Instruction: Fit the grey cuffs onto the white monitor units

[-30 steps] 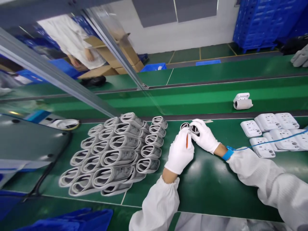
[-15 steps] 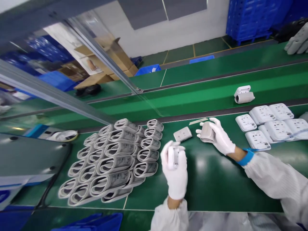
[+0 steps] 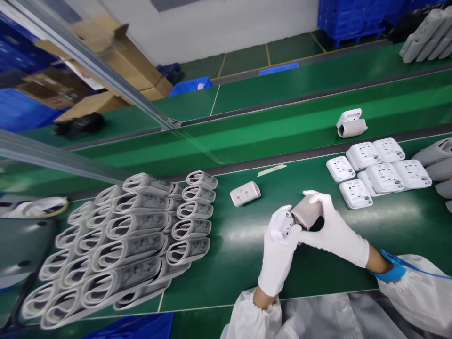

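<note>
My left hand point(image 3: 280, 247), in a white glove, is closed around a small white device housing point(image 3: 283, 224) with dark openings on its face. In my gloved right hand point(image 3: 334, 230) is a rolled grey fabric cuff point(image 3: 308, 212), gripped between thumb and fingers. The two pieces are close together, side by side; whether they touch I cannot tell. Left of my hands, a grey-white block with round marks point(image 3: 245, 193) lies alone on the green bench point(image 3: 233, 263). Several white housings point(image 3: 384, 178) sit grouped on the right, some stacked.
Rows of rolled grey cuffs point(image 3: 130, 242) cover the bench's left side. A housing with a cuff point(image 3: 352, 125) stands on the green conveyor point(image 3: 268, 134) behind. More rolled cuffs point(image 3: 438, 155) lie at the right edge. A tape strip point(image 3: 271, 170) and a metal frame post point(image 3: 116, 77) are also there.
My hands have come together: the left moved right with the housing, the right moved nearer the body with the cuff. The camera view has shifted right.
</note>
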### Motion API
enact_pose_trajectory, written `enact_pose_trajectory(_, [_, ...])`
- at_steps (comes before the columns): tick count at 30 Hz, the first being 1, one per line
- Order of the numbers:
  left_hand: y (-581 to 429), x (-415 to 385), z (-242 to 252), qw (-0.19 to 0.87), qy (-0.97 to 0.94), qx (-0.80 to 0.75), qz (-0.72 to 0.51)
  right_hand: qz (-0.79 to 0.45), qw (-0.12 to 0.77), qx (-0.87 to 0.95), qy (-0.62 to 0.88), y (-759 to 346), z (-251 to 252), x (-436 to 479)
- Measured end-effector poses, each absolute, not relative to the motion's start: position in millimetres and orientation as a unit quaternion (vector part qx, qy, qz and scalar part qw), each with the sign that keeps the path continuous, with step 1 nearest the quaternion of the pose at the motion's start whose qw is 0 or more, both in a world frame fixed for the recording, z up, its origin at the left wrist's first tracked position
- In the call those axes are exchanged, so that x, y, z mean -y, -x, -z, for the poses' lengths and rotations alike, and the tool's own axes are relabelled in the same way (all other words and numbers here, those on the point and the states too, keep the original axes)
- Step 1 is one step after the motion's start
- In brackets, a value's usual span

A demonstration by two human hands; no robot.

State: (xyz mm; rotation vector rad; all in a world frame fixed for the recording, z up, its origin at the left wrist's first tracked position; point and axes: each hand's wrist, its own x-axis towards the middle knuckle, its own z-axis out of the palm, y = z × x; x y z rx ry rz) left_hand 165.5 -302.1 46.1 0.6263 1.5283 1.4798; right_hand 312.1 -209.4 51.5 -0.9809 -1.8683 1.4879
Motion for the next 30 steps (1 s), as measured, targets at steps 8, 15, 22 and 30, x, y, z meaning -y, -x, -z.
enact_pose_trajectory(8, [-184.0,299.5,-63.2,0.490,-0.172,-0.488,-0.702,-0.670,0.304,0.569,0.367,-326.3,-57.2,206.9])
enact_pose_trajectory(15, [-202.6,303.5,-73.3,0.488,-0.194,-0.472,-0.709,-0.605,0.360,0.635,0.318,-329.3,-58.2,233.0])
enact_pose_trajectory(22, [-210.8,309.2,-71.5,0.440,-0.237,-0.474,-0.725,-0.531,0.402,0.673,0.321,-327.5,-51.6,241.6])
enact_pose_trajectory(30, [-212.7,314.6,-78.3,0.370,-0.318,-0.515,-0.705,-0.534,0.412,0.665,0.321,-330.9,-54.2,248.8])
